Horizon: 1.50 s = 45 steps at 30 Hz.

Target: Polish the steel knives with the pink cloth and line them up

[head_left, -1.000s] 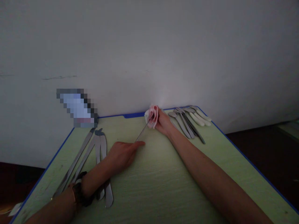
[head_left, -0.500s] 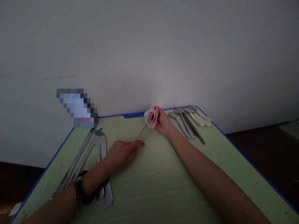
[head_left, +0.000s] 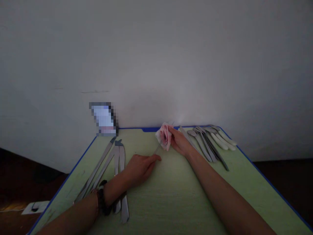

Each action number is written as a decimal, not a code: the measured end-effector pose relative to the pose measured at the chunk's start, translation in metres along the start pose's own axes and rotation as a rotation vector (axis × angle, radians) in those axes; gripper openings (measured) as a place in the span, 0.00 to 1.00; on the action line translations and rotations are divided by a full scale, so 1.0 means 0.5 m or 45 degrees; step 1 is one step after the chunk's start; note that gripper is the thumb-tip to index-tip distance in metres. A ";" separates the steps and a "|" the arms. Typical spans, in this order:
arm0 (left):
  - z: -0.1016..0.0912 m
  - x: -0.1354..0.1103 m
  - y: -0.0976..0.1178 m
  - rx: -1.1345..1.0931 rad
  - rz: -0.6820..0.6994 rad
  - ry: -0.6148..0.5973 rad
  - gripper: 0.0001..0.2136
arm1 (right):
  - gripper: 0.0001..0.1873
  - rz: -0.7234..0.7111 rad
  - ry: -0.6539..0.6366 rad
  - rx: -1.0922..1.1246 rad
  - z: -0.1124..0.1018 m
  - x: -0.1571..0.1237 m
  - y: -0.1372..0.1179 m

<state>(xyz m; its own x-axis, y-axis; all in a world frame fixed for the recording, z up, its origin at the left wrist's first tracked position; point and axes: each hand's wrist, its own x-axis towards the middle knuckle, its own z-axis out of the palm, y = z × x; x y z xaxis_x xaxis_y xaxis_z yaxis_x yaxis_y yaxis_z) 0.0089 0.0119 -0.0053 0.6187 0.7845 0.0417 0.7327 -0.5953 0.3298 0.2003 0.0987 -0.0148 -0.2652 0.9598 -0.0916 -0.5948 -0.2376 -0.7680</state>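
We keep our left hand [head_left: 144, 168] closed on a thin metal utensil [head_left: 157, 148], its far end hidden inside a pink cloth [head_left: 165, 136]. Our right hand [head_left: 180, 142] grips the cloth, fingers curled, near the far edge of the green table [head_left: 171, 202]. We note knives [head_left: 116, 161] by the left forearm, spoons [head_left: 202, 147] right of the right hand, and a pixelated device [head_left: 104, 119] at the far left corner.

1. The right hand [head_left: 179, 141] and the pink cloth [head_left: 165, 136] are now closer to the left hand [head_left: 141, 166].
2. Less of the metal stick [head_left: 157, 149] is showing.
3. The table [head_left: 171, 202] appears lower and more to the right.
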 end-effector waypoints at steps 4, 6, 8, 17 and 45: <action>-0.010 -0.004 0.001 -0.262 0.018 0.108 0.16 | 0.07 -0.008 0.100 0.067 -0.001 0.006 -0.003; -0.013 -0.005 -0.001 -0.466 -0.003 0.176 0.17 | 0.06 -0.014 0.140 0.065 0.000 0.008 -0.005; -0.011 -0.003 -0.006 -0.687 -0.039 0.250 0.18 | 0.06 -0.021 0.156 0.068 0.001 0.009 -0.005; 0.007 0.027 -0.020 -1.134 -0.320 0.257 0.20 | 0.07 -0.132 0.058 0.082 0.001 0.012 -0.005; 0.024 0.025 -0.023 -1.326 -0.426 0.374 0.14 | 0.08 -0.020 0.011 0.212 0.001 0.004 -0.016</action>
<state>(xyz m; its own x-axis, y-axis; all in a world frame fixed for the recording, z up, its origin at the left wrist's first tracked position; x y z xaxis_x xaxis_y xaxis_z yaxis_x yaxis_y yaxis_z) 0.0116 0.0267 -0.0197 0.2447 0.9694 -0.0214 0.1710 -0.0214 0.9850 0.2043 0.1025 -0.0086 -0.2492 0.9646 -0.0864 -0.7165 -0.2437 -0.6537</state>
